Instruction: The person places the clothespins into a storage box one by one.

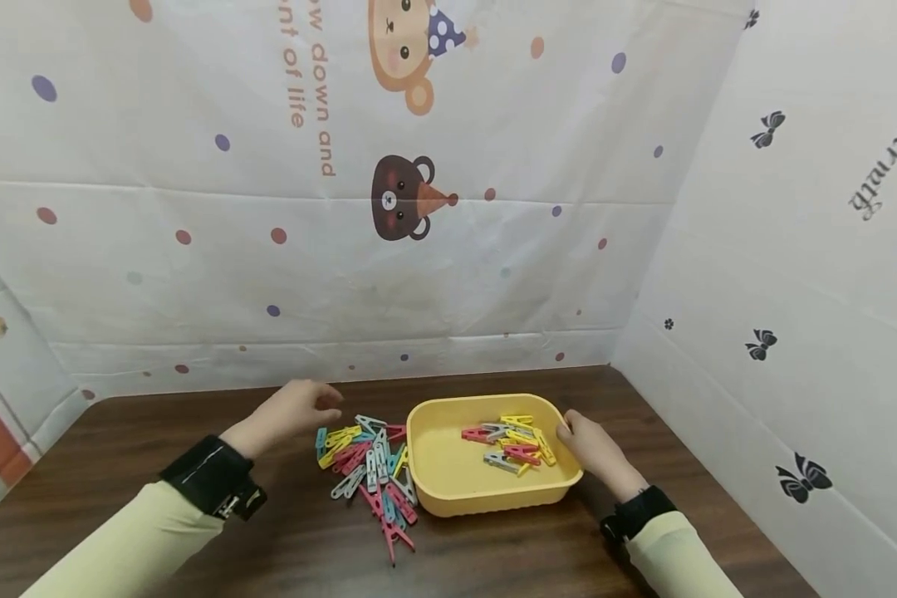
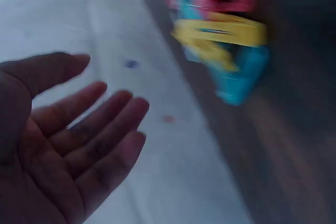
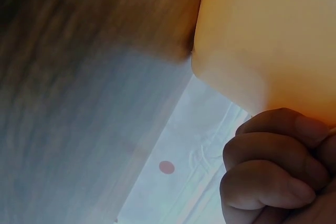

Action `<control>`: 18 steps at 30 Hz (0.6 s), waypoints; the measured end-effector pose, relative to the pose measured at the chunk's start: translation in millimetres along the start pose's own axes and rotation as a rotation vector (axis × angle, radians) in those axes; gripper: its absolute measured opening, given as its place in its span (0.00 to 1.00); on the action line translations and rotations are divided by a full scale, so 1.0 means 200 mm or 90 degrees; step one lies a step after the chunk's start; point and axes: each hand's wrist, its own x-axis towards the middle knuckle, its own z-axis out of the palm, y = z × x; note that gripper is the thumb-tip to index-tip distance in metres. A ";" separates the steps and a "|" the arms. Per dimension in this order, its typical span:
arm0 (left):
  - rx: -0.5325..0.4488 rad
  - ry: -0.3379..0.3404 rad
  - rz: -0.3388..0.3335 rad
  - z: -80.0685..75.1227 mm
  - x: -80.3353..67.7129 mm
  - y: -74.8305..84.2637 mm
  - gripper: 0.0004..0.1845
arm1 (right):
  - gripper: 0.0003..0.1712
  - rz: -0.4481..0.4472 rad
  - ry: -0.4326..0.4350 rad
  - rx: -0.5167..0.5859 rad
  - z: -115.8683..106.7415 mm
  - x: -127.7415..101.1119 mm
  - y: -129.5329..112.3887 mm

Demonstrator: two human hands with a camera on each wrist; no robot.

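My left hand (image 1: 293, 414) hovers at the left of a loose heap of clothespins (image 1: 381, 457) in pink, yellow, blue and pale grey. In the left wrist view its fingers are spread and relaxed, with nothing in the palm; a yellow clothespin (image 2: 223, 31) and a blue clothespin (image 2: 242, 77) appear blurred beside it. A shallow yellow plastic basket (image 1: 444, 457) stands just right of the heap, with several clothespins (image 1: 546, 447) toward its right side. My right hand (image 1: 596, 453) grips the basket's right rim, its fingers curled against the outer wall in the right wrist view.
Everything lies on a dark brown wooden table (image 1: 493, 556). A white printed sheet (image 1: 329, 282) rises behind the table's back edge, and a bow-patterned wall covering (image 1: 725, 357) stands along the right side.
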 end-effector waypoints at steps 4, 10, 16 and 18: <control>0.009 0.010 -0.090 0.05 -0.02 -0.09 0.16 | 0.10 -0.004 0.004 0.004 0.00 0.00 0.01; -0.001 -0.020 -0.174 0.12 0.01 -0.16 0.16 | 0.11 -0.005 -0.005 0.013 0.01 0.00 0.01; -0.001 -0.029 -0.189 0.16 0.03 -0.16 0.15 | 0.11 -0.001 -0.009 0.016 0.01 0.00 0.00; 0.012 -0.025 -0.187 0.18 0.04 -0.16 0.13 | 0.11 -0.001 -0.010 0.016 0.00 0.00 0.00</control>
